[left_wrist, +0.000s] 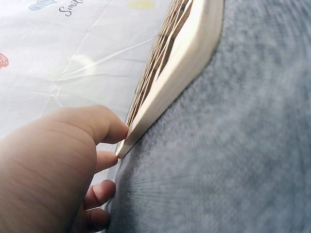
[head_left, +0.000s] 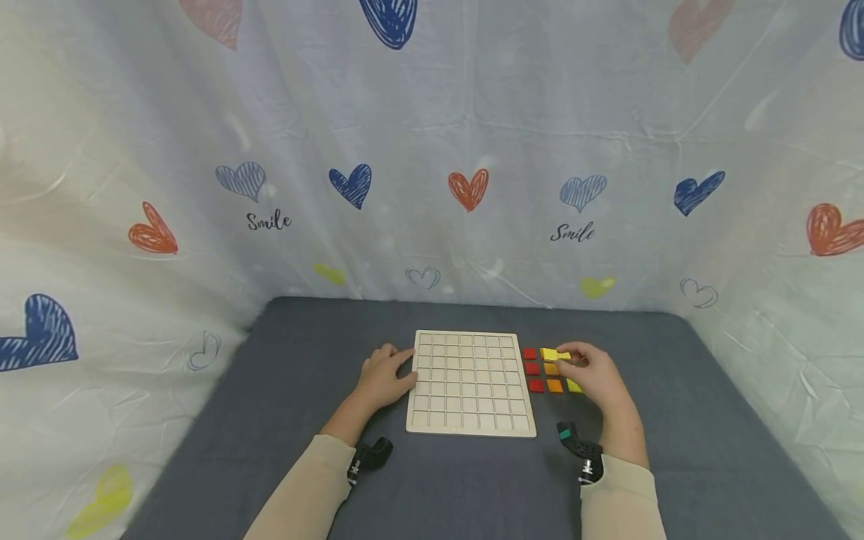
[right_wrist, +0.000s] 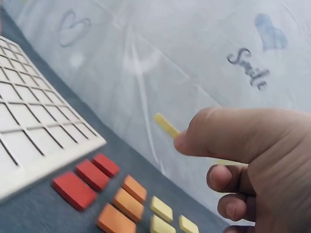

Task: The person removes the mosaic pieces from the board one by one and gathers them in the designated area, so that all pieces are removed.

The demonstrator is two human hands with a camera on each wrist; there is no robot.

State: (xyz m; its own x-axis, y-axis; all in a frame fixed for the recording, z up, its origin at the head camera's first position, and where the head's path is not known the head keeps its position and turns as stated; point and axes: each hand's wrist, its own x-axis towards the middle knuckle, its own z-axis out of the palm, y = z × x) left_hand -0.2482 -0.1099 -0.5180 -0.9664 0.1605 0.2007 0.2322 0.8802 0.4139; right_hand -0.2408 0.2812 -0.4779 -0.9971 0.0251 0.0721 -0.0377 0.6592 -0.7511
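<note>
A pale wooden board with a square grid lies flat on the dark grey cloth. At its left edge, my left hand rests with thumb and index finger spread against the rim; the left wrist view shows the fingertips touching the board's side. Past the board's right edge, my right hand pinches a thin yellow tile between thumb and fingers, raised above the other tiles. Below it are red tiles, orange tiles and yellow tiles in rows; the hand partly hides them in the head view.
A dark grey cloth covers the table. Behind and at both sides hangs a pale curtain printed with hearts. Each wrist wears a black camera mount, such as the right one.
</note>
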